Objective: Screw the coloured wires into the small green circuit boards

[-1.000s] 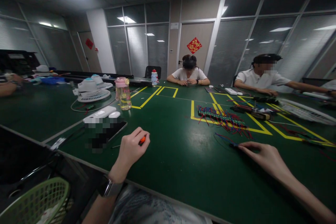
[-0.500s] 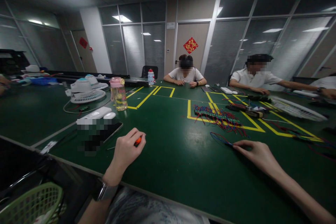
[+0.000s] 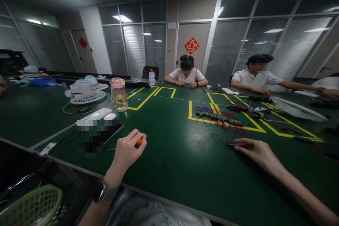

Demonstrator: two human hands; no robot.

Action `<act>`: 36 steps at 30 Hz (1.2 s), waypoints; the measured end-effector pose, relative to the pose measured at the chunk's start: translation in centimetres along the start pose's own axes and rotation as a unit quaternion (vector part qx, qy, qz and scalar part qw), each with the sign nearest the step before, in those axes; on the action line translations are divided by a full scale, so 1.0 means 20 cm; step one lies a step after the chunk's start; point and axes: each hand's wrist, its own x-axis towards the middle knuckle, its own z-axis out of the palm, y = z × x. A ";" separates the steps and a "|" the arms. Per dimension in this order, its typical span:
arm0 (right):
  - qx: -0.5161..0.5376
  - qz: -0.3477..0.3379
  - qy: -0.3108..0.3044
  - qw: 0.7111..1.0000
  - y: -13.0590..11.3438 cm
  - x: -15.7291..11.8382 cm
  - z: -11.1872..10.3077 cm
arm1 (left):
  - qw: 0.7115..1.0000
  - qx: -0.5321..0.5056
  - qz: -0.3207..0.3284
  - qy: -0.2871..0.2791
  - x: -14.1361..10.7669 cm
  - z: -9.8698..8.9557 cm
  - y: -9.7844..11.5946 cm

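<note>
In my left hand (image 3: 129, 150), which rests on the green table, is a screwdriver (image 3: 138, 142). Its orange handle shows between my curled fingers, and the thin metal shaft sticks out toward the left. My right hand (image 3: 255, 152) is at the right, thumb and fingertips pinching the near end of a small circuit board with wires (image 3: 230, 144). Its red and blue wires (image 3: 218, 137) loop out to the left over the table, and my fingertips partly hide the board. Just beyond lies a row of green circuit boards (image 3: 219, 117) with many red and blue wires.
A pink-lidded bottle (image 3: 120, 95), a white case (image 3: 109, 116), a dark phone (image 3: 113, 133) and white fans (image 3: 87, 91) stand at the left. Yellow tape (image 3: 190, 109) marks the table. A green basket (image 3: 34, 204) sits below its edge. Co-workers (image 3: 186, 74) sit opposite.
The fingers of my right hand have shifted slightly at the board's end, and a bit of green shows there. My left hand stays in place with the screwdriver.
</note>
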 end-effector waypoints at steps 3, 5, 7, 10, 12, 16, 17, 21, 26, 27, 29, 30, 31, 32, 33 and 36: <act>0.014 -0.008 -0.006 1.000 0.00 0.00 0.00 | 1.000 0.001 -0.003 0.000 0.00 0.00 0.00; 0.017 -0.013 -0.007 1.000 0.00 0.00 0.00 | 1.000 0.000 -0.005 -0.001 0.00 0.00 0.00; 0.018 -0.013 -0.006 1.000 0.00 0.00 0.00 | 1.000 -0.002 -0.006 0.000 0.00 0.00 0.00; 0.016 -0.004 -0.004 1.000 0.00 0.00 0.00 | 1.000 0.000 -0.006 0.000 0.00 0.00 0.01; 0.016 0.000 -0.003 1.000 0.00 0.00 -0.01 | 1.000 0.001 -0.006 0.000 0.00 0.00 0.00; 0.010 -0.002 0.002 1.000 0.00 0.01 0.00 | 1.000 0.004 -0.005 0.003 0.00 0.00 0.00; 0.007 -0.004 0.004 1.000 0.01 0.01 0.00 | 1.000 0.005 -0.006 0.005 0.00 0.01 0.00; -0.008 -0.019 0.007 1.000 0.02 0.02 0.00 | 1.000 0.005 -0.007 0.004 0.00 0.01 0.00; -0.020 -0.038 -0.011 0.999 0.01 0.04 -0.01 | 1.000 0.003 -0.008 -0.003 0.00 0.00 0.00; -0.018 -0.040 -0.014 0.999 0.01 0.04 -0.01 | 1.000 0.002 -0.007 -0.005 0.00 0.00 0.00; -0.013 -0.042 -0.019 0.999 0.00 0.04 -0.01 | 1.000 0.000 -0.006 -0.007 0.00 0.00 0.00; -0.011 -0.042 -0.022 0.999 0.00 0.04 -0.01 | 1.000 -0.002 -0.006 -0.008 0.00 0.00 0.00; -0.011 -0.040 -0.025 0.999 0.00 0.04 -0.01 | 1.000 -0.004 -0.005 -0.008 0.00 -0.01 0.00; -0.013 -0.037 -0.029 0.999 -0.01 0.04 -0.02 | 1.000 -0.005 -0.005 -0.008 -0.01 -0.01 0.00; -0.016 -0.035 -0.032 0.999 -0.01 0.04 -0.02 | 1.000 -0.006 -0.004 -0.009 -0.01 -0.01 0.00; -0.027 -0.032 -0.039 0.998 -0.02 0.05 -0.03 | 1.000 -0.003 -0.004 -0.012 -0.01 0.00 0.00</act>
